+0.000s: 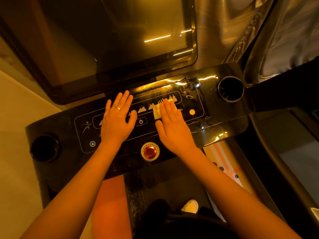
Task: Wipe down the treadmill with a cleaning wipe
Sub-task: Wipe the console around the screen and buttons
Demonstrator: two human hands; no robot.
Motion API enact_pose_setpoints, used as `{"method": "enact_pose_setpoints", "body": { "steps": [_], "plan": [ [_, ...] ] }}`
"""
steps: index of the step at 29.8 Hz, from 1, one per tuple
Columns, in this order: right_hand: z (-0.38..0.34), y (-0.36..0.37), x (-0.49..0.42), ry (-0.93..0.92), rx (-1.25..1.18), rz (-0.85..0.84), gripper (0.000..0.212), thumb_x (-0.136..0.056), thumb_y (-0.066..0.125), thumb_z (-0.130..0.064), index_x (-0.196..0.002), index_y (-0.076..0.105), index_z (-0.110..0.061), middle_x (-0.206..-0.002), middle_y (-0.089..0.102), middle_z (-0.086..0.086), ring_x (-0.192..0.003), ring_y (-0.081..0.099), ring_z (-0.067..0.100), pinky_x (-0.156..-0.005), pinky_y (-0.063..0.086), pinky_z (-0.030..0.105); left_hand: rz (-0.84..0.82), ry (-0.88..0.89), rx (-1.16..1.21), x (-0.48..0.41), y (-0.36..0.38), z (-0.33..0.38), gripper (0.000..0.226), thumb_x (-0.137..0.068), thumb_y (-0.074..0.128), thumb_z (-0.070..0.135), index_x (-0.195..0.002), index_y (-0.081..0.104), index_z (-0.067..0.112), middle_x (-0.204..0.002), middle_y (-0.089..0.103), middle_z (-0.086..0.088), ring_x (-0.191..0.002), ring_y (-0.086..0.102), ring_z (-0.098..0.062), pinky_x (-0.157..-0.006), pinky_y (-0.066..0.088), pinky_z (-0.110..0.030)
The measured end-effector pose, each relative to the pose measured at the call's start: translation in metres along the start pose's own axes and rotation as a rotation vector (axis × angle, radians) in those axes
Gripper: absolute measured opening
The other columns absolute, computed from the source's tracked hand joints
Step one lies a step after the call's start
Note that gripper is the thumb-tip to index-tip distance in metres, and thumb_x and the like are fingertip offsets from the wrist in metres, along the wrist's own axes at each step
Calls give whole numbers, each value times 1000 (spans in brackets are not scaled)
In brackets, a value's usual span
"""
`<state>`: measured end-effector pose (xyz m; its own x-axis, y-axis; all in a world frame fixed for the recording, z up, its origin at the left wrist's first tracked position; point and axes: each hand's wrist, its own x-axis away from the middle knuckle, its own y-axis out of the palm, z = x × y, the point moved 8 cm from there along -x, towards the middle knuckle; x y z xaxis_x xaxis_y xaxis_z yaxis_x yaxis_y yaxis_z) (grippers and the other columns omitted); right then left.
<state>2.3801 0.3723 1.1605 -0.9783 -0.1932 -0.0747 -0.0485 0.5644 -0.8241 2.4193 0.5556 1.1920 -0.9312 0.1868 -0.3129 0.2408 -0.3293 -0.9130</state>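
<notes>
Hands: right hand [172, 125], fingers straight, presses folded white wipe [157, 112] flat on treadmill console [222, 118], right of centre toward its rear edge; left hand [117, 118] lies spread, palm down, left of centre. Step: wiping console face. Wipe's long axis runs front to rear; console's, left to right. Next move likely calls for sideways sweeps, clear of emergency button [149, 151] at front edge.

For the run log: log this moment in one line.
right hand presses wipe on console | left hand flat on console
</notes>
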Motion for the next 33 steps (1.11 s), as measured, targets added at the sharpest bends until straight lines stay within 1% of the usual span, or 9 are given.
{"method": "enact_pose_setpoints", "body": {
  "steps": [3,6,9,12,17,19,24,27,33],
  "plan": [
    [1,0,9,-12,-3,9,62,-109,28,-36,-161,3,-15,-169,-6,3,-152,-19,12,-121,-9,32,0,1,-8,1,0,0,55,-104,40,41,-155,34,22,-164,23,4,-153,12,-10,-125,4,-39],
    [8,7,49,2,-18,-17,64,-108,29,-38,-161,-1,-19,-168,-11,-1,-152,-21,10,-121,-11,30,10,-2,11,0,1,0,53,-104,43,38,-155,35,22,-164,25,4,-153,14,-11,-126,6,-41],
    [14,15,70,19,8,-40,65,-108,28,-39,-162,-3,-19,-168,-14,-2,-152,-23,9,-121,-12,30,24,1,7,0,0,-1,52,-104,46,36,-154,37,22,-164,26,4,-153,16,-12,-126,8,-41],
    [11,11,42,26,4,-12,66,-108,29,-39,-162,-1,-17,-169,-12,0,-152,-22,11,-119,-14,28,21,-2,8,0,0,-2,52,-104,46,36,-154,37,22,-163,27,4,-153,16,-13,-126,7,-41],
    [4,-4,-11,21,7,22,65,-108,28,-37,-162,2,-12,-169,-7,7,-154,-15,19,-124,-5,37,14,-5,9,0,0,-1,54,-104,41,40,-154,36,22,-164,26,4,-153,16,-12,-126,7,-41],
    [4,-3,-7,14,-5,19,65,-108,28,-37,-162,1,-14,-169,-9,6,-154,-17,17,-124,-7,36,11,-5,3,0,0,-1,54,-104,41,40,-154,36,22,-164,25,5,-153,15,-11,-126,7,-41],
    [12,8,39,7,6,-23,65,-108,30,-38,-162,-2,-19,-168,-14,-2,-151,-23,9,-120,-14,28,16,-11,1,0,1,-1,54,-104,42,39,-155,36,22,-163,25,5,-153,15,-11,-126,5,-38],
    [11,6,29,3,4,-6,64,-108,29,-38,-162,0,-17,-168,-11,0,-152,-22,11,-119,-15,27,13,-6,2,-1,1,-2,53,-104,42,38,-155,36,22,-163,25,5,-153,15,-11,-126,6,-39],
    [4,-25,-59,3,14,94,63,-108,30,-34,-161,9,-7,-169,4,14,-156,-4,26,-126,3,41,7,-8,4,0,1,-2,54,-104,40,40,-155,35,23,-163,25,5,-153,15,-11,-126,7,-40]
  ]
}}
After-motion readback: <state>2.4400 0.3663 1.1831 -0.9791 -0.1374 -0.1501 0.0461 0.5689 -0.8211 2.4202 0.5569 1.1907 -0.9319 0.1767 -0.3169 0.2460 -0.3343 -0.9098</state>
